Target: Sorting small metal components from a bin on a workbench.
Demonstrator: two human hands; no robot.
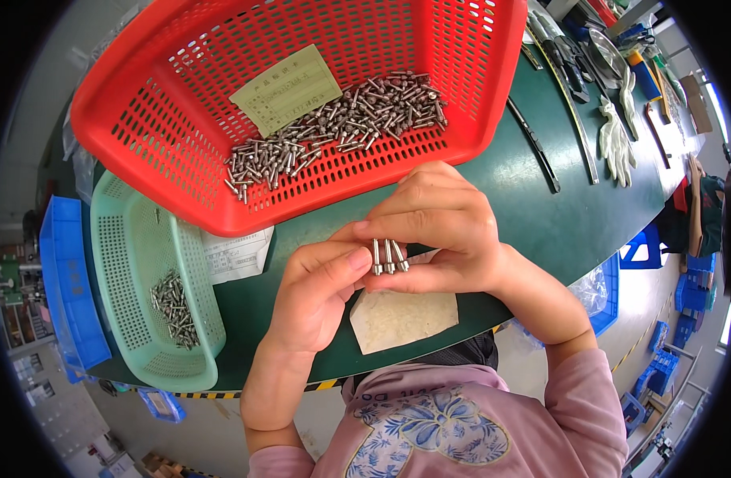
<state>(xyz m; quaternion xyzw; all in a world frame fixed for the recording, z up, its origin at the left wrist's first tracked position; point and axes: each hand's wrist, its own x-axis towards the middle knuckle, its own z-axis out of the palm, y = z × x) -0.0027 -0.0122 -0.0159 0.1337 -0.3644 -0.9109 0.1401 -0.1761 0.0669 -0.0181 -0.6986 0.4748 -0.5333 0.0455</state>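
The dark green surface (541, 215) carries everything here. Largest on it is the red perforated basket (182, 143), tilted toward the person, with a heap of small metal pins (341, 127) along its lower wall and a pale green slip of paper (286, 88) lying above them. To the left stands a light green basket (126, 263) holding a smaller cluster of the same pins (174, 307), and beside that, at the surface's edge, a blue tray (66, 279). A white printed sheet (238, 255) lies between the two baskets. Just below the hands rests a beige, rough-textured pad (401, 319). Farther right lie a pair of white gloves (617, 139) and several long dark tools.

The two hands meet in front of the red basket, just above the pad. The right hand (445, 231) is curled, fingers bent over from above and thumb beneath, pinching three metal pins (388, 256) side by side, roughly upright with their heads down. The left hand (318, 291) comes up from below with its forearm nearly vertical; its fingers are folded and its thumb tip presses against the leftmost pin, so it is closed to a pinch at the same bunch. The right forearm, in a pink sleeve, enters from the lower right, wrist bent inward.
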